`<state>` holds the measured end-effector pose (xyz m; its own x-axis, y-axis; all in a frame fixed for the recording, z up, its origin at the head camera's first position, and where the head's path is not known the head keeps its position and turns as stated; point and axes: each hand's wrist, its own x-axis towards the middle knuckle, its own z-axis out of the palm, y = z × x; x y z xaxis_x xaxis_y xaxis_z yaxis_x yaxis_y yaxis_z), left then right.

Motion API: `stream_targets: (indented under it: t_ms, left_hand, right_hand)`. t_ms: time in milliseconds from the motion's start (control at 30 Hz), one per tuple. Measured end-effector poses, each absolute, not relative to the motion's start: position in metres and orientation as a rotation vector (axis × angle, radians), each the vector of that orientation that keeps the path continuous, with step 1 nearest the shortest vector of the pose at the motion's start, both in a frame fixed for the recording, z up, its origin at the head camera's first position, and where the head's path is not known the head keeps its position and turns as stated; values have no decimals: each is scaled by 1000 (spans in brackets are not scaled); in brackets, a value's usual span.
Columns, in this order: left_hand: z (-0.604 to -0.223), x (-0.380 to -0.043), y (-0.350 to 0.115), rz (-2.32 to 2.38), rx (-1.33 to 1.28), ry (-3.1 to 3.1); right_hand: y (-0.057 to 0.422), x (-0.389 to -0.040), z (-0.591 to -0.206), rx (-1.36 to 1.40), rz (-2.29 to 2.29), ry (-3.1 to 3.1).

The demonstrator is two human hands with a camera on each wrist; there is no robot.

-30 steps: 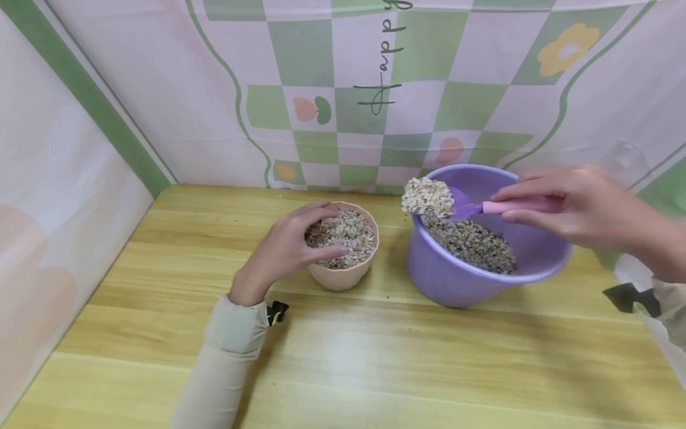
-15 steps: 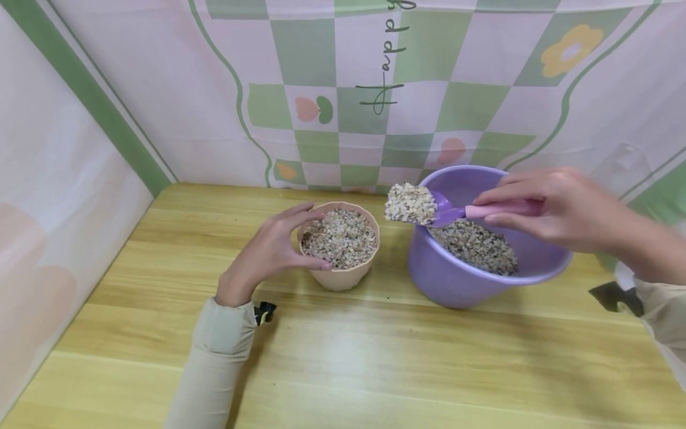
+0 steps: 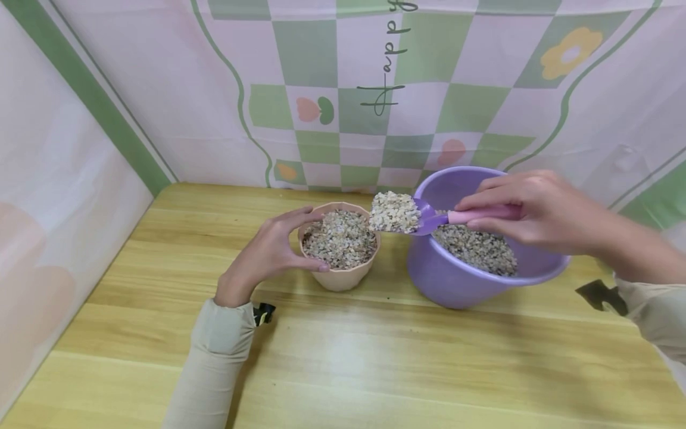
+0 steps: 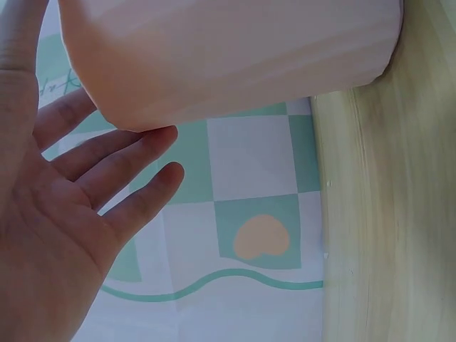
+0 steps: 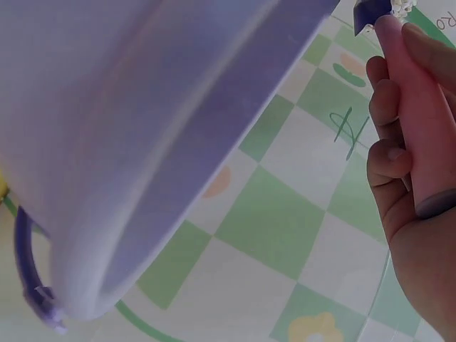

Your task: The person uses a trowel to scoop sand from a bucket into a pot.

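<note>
A peach flower pot (image 3: 343,280), filled with small pale gravel (image 3: 343,239), stands on the table. My left hand (image 3: 259,253) holds it from the left, thumb at the near rim and fingers at the far side. In the left wrist view, fingertips lie against the pot's wall (image 4: 228,57). My right hand (image 3: 541,211) grips the pink handle (image 5: 424,121) of a small purple trowel (image 3: 427,219). Gravel is heaped on its blade, which reaches past the bucket's left rim to the pot's right rim. Below the right hand is a purple bucket (image 3: 447,286) with more gravel inside.
The wooden table (image 3: 348,357) runs up to a green-and-white checked cloth (image 3: 364,107) hanging behind. Another pale cloth (image 3: 64,208) hangs along the left side. The bucket's purple handle (image 5: 27,263) shows in the right wrist view.
The loaded trowel has moved left and slightly down, from over the bucket to the pot's rim. My left hand has drawn back left from over the gravel to the pot's side.
</note>
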<state>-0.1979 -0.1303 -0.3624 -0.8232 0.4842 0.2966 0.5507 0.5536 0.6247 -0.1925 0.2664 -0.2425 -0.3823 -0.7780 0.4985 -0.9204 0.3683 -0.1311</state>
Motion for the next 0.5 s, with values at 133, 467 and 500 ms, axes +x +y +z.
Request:
stream_targets:
  t_ms: [133, 467, 500]
  left_hand:
    - [-363, -198, -132, -1129, -911, -2680]
    - [-364, -199, -133, -1112, -934, -2656]
    - [-364, -199, -133, -1111, -933, -2655]
  right_hand:
    - [259, -193, -241, 1511, 537, -2257]
    - [240, -192, -236, 1588, 560, -2276]
    - [239, -192, -235, 1593, 557, -2282]
